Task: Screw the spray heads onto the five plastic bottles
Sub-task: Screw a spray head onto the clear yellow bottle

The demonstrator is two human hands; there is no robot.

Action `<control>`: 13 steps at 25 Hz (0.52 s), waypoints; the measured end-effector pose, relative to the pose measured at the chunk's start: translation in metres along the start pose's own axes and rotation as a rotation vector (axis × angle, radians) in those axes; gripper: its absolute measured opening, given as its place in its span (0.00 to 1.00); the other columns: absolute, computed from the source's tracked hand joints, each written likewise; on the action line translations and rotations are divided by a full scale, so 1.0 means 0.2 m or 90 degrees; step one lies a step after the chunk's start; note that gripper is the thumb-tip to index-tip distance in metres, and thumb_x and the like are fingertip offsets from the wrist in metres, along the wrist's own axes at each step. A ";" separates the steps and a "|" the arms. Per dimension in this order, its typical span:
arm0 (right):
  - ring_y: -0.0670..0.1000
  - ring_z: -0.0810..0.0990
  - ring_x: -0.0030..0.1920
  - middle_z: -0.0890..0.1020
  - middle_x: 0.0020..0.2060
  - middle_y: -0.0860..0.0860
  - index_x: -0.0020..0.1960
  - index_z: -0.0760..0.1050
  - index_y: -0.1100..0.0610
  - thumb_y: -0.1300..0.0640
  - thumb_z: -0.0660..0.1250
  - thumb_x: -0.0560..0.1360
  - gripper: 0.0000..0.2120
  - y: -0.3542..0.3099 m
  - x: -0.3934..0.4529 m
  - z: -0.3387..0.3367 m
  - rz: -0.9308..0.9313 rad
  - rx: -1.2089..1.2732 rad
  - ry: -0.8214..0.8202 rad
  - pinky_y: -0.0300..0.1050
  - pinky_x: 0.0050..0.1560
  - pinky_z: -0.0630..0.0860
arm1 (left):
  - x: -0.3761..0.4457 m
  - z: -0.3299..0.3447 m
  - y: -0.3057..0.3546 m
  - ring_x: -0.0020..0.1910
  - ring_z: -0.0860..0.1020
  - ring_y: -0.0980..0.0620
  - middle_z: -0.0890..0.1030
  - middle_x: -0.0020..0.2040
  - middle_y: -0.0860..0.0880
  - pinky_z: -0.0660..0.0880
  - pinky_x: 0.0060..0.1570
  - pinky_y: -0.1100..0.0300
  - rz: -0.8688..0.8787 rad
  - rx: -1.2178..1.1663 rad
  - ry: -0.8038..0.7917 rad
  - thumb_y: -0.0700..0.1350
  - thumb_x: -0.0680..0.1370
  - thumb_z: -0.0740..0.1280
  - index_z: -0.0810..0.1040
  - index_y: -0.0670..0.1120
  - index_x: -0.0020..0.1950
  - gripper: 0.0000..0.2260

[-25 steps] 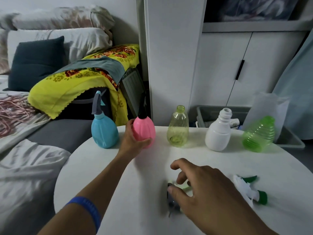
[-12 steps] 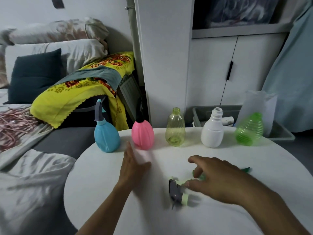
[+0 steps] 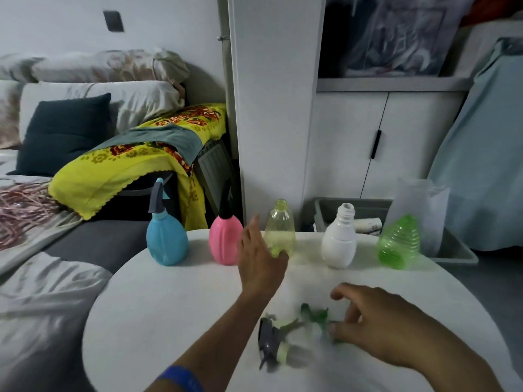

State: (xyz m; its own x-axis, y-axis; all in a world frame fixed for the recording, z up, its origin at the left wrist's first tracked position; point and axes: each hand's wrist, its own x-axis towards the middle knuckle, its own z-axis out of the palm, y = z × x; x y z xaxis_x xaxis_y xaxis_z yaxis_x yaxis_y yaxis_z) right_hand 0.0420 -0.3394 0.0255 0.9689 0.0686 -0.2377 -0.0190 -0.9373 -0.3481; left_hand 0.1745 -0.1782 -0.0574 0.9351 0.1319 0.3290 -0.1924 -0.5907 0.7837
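Five bottles stand in a row at the far edge of the round white table [image 3: 158,321]. The blue bottle [image 3: 167,241] carries a grey spray head and the pink bottle [image 3: 225,244] a black one. The pale yellow bottle [image 3: 280,227], the white bottle [image 3: 339,241] and the green ribbed bottle [image 3: 399,244] have bare necks. My left hand [image 3: 261,264] is open, its fingers spread right in front of the yellow bottle. My right hand [image 3: 376,326] curls over a blurred green spray head [image 3: 317,315]. A grey spray head with a pale green collar [image 3: 271,343] lies beside it.
A bed with a yellow flowered blanket [image 3: 135,165] and pillows lies to the left. Behind the table stand a white cabinet [image 3: 368,142], a grey bin [image 3: 452,250] and a clear plastic bag [image 3: 421,205].
My left hand let go of the pink bottle, dropped to the table, then rose toward the yellow bottle. My right hand shifted right over the spray heads, which moved with it.
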 end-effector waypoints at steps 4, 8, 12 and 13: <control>0.43 0.76 0.45 0.77 0.44 0.42 0.49 0.72 0.43 0.35 0.64 0.68 0.16 -0.01 0.00 0.02 -0.006 0.000 -0.050 0.40 0.44 0.72 | 0.24 0.14 0.04 0.71 0.67 0.44 0.65 0.75 0.46 0.70 0.67 0.44 -0.089 -0.029 -0.073 0.48 0.66 0.79 0.52 0.48 0.78 0.49; 0.43 0.75 0.41 0.77 0.41 0.43 0.44 0.75 0.46 0.40 0.66 0.70 0.10 -0.03 0.04 0.03 -0.014 -0.002 -0.045 0.39 0.36 0.69 | 0.23 0.16 -0.08 0.53 0.79 0.46 0.80 0.59 0.48 0.80 0.49 0.49 -0.128 -0.067 -0.084 0.49 0.67 0.78 0.68 0.51 0.67 0.32; 0.49 0.77 0.48 0.79 0.49 0.45 0.50 0.76 0.47 0.46 0.66 0.72 0.08 -0.08 0.10 0.11 -0.055 -0.004 0.009 0.43 0.42 0.72 | 0.14 -0.06 -0.04 0.47 0.77 0.54 0.78 0.51 0.53 0.73 0.37 0.65 -0.030 -0.080 -0.023 0.55 0.64 0.80 0.69 0.52 0.60 0.31; 0.50 0.77 0.50 0.79 0.51 0.47 0.54 0.76 0.48 0.47 0.66 0.73 0.11 -0.11 0.11 0.16 -0.068 -0.014 0.019 0.44 0.44 0.72 | 0.13 -0.15 -0.01 0.47 0.76 0.55 0.77 0.50 0.54 0.71 0.37 0.68 -0.002 -0.062 -0.019 0.56 0.62 0.80 0.69 0.52 0.60 0.32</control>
State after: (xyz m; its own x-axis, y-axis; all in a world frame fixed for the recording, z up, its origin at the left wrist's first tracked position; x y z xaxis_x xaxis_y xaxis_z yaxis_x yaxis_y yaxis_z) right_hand 0.0568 -0.3064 -0.0013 0.9721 0.1584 -0.1730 0.0896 -0.9323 -0.3505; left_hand 0.1902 -0.1496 -0.0351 0.9440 0.1085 0.3117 -0.2165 -0.5094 0.8328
